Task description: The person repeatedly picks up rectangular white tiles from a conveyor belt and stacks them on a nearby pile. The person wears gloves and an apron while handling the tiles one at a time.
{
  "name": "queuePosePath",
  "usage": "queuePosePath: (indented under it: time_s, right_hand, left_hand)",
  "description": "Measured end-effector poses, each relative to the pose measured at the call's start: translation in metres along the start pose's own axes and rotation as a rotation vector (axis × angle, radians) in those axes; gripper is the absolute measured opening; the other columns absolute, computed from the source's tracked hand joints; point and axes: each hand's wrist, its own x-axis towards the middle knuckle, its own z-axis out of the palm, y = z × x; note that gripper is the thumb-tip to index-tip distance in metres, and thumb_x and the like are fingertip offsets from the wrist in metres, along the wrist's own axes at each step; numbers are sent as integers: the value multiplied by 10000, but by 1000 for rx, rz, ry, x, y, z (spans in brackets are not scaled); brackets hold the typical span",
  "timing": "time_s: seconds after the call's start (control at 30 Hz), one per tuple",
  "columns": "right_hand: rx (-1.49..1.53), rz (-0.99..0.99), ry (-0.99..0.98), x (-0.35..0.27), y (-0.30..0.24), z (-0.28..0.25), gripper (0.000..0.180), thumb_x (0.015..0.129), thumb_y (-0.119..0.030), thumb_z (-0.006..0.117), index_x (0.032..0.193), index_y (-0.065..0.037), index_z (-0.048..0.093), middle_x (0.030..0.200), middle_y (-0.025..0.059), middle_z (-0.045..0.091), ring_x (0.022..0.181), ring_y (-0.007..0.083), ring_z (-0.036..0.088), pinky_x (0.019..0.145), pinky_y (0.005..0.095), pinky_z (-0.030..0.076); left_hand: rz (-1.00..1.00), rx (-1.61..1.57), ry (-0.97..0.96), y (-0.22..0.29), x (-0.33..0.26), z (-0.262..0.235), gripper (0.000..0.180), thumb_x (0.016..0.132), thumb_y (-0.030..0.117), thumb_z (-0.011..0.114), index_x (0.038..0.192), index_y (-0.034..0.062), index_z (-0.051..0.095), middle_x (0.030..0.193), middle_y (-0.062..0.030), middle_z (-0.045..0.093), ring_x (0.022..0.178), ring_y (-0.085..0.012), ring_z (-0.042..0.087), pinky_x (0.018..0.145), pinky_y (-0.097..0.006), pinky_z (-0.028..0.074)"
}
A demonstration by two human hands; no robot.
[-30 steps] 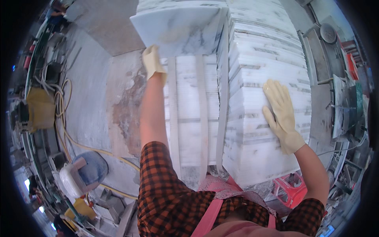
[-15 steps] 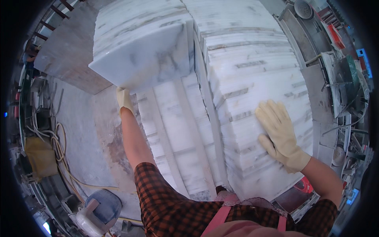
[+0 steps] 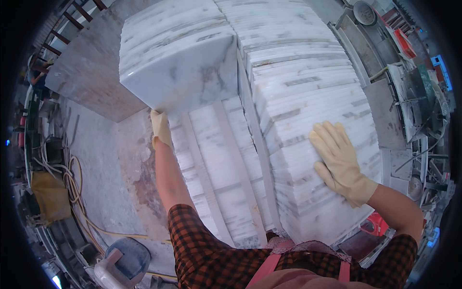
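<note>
Marble slab [image 3: 180,53], white with grey veining, is being held tilted away from the upright stack of slabs [image 3: 308,106], its lower corner gripped from beneath by the gloved left hand [image 3: 161,127]. Right hand [image 3: 339,161], also gloved, is lying flat with fingers spread wide on the stack's edges, holding nothing. Between slab and stack, lower slabs [image 3: 216,164] are showing. By judgement, the slab is being drawn out of the stack; the next move calls for a second hand under it, since one corner is carrying the weight. Hose [image 3: 72,178] is lying on the floor [image 3: 103,183] to the left.
</note>
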Motion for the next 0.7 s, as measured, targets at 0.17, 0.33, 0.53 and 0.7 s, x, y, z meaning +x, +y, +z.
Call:
queuePosePath:
  time_s: [0.17,0.33,0.53,0.7]
  right_hand:
    - [85,-17,46,-7,1,-2,585,946,-215,563,1475,-22,406,1528,215,380,1441,399,305,1197,526,197]
    - [43,-38,134,-11,3,9,535,985,-249,522,1460,-21,431,1519,216,393,1447,382,304,1200,503,198]
    - [31,-172,376,-19,8,19,496,954,-247,534,1391,-22,472,1432,189,472,1367,352,392,1151,474,279]
    - [-5,-227,578,-21,7,24,429,931,-246,541,1294,-17,534,1311,145,539,1261,306,463,1075,454,338]
  left_hand:
    - [25,1299,206,-11,-28,11,537,811,224,632,1283,-23,565,1372,-228,533,1243,-329,528,1008,-481,380]
    - [65,841,29,-29,-193,45,586,910,154,520,1463,-15,430,1570,-251,317,1495,-434,156,1217,-520,127]
    - [-108,463,204,-3,-466,48,394,967,94,496,1344,-17,523,1392,-285,460,1330,-416,393,1141,-438,305]
    - [-275,145,368,-21,-602,5,329,954,79,522,1263,-26,568,1158,-134,580,1051,-225,542,949,-365,446]
